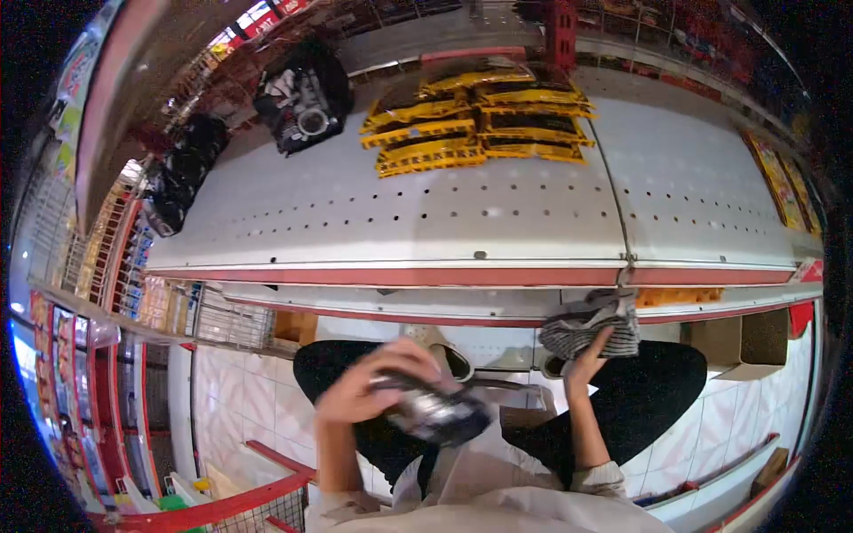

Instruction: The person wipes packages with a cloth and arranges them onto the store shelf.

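My left hand [369, 386] is closed around a dark, shiny packet [440, 416] in front of my lap; motion blurs it and its print cannot be read. Further right, a grey-and-black striped cloth [577, 336] is gripped in my right hand [584, 362], at the red front edge of the shelf. Above both hands is a white perforated shelf [498, 218]. Toward its back lie stacks of yellow-and-black packets [431, 160]. A black packet with a pale round print [306, 111] stands to their left.
More dark packets [182, 173] lie at the shelf's left end, and yellow packets [773, 182] stand at its right. An open cardboard box [742, 346] sits low on the right. Wire racks [235, 315] and a red-edged frame [213, 511] are on the left.
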Demonstrator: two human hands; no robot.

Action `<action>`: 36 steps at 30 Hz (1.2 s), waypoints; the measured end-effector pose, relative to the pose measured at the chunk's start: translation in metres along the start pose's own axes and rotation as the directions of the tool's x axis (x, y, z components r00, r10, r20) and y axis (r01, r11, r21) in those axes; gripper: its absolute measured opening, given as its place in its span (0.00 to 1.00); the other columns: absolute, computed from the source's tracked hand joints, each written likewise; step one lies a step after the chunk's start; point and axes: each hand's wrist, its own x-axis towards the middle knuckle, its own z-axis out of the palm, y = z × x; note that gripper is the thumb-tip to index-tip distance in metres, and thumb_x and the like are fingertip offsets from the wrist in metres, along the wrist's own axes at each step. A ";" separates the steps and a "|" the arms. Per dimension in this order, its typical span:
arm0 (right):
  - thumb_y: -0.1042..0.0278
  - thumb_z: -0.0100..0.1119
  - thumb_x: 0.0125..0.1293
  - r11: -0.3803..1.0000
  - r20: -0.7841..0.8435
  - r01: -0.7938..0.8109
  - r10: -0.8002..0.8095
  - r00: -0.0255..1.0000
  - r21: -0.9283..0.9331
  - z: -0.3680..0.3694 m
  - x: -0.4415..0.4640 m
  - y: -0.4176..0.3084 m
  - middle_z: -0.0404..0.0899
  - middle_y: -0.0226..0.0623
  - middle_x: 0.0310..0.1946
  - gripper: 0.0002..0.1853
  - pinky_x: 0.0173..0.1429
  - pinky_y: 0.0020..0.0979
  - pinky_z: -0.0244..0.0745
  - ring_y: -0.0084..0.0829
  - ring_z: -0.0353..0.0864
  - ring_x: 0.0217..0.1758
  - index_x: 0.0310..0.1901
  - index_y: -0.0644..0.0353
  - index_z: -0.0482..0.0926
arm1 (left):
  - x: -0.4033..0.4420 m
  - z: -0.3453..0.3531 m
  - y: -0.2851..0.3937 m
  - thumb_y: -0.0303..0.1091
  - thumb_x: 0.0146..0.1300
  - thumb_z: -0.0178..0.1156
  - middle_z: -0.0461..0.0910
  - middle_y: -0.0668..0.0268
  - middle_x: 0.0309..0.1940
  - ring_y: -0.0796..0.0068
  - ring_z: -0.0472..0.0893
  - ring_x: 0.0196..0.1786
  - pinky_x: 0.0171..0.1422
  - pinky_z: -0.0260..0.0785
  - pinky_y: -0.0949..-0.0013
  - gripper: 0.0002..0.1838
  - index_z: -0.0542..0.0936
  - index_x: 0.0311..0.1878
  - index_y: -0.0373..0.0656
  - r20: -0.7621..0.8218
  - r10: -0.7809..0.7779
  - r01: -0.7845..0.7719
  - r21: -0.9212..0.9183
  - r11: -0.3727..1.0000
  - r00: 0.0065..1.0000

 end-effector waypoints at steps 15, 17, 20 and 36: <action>0.53 0.44 0.62 0.977 0.063 0.062 -0.050 0.997 -0.203 0.013 -0.006 -0.027 0.63 0.41 0.50 0.27 0.55 0.27 0.55 0.29 0.62 0.50 0.50 0.74 0.62 | 0.107 -0.198 0.046 0.41 0.58 0.52 0.64 0.65 0.54 0.76 0.61 0.56 0.59 0.50 0.75 0.28 0.59 0.58 0.37 -0.677 0.074 0.062 0.175 0.983 0.733; 0.53 0.45 0.61 0.971 0.069 0.087 -0.073 0.995 -0.222 0.010 -0.004 -0.023 0.64 0.41 0.50 0.27 0.55 0.27 0.55 0.29 0.62 0.50 0.50 0.74 0.62 | 0.109 -0.200 0.039 0.41 0.58 0.52 0.62 0.64 0.55 0.74 0.60 0.58 0.60 0.49 0.75 0.29 0.57 0.59 0.38 -0.746 0.067 0.094 0.171 0.981 0.662; 0.55 0.45 0.62 0.967 0.094 0.077 -0.056 0.994 -0.242 0.004 0.000 -0.020 0.57 0.42 0.55 0.29 0.60 0.27 0.49 0.31 0.57 0.57 0.54 0.73 0.57 | 0.111 -0.187 0.043 0.44 0.58 0.51 0.61 0.63 0.55 0.75 0.60 0.57 0.60 0.50 0.75 0.31 0.55 0.59 0.37 -0.750 0.136 0.112 0.270 0.956 0.648; 0.57 0.43 0.62 0.952 0.197 0.150 -0.099 0.975 -0.267 0.005 0.003 -0.018 0.59 0.43 0.55 0.27 0.60 0.28 0.48 0.32 0.57 0.57 0.53 0.73 0.58 | 0.124 -0.142 0.027 0.45 0.38 0.68 0.48 0.41 0.56 0.48 0.50 0.59 0.64 0.38 0.58 0.56 0.40 0.59 0.27 -0.522 0.600 0.558 0.817 0.146 0.606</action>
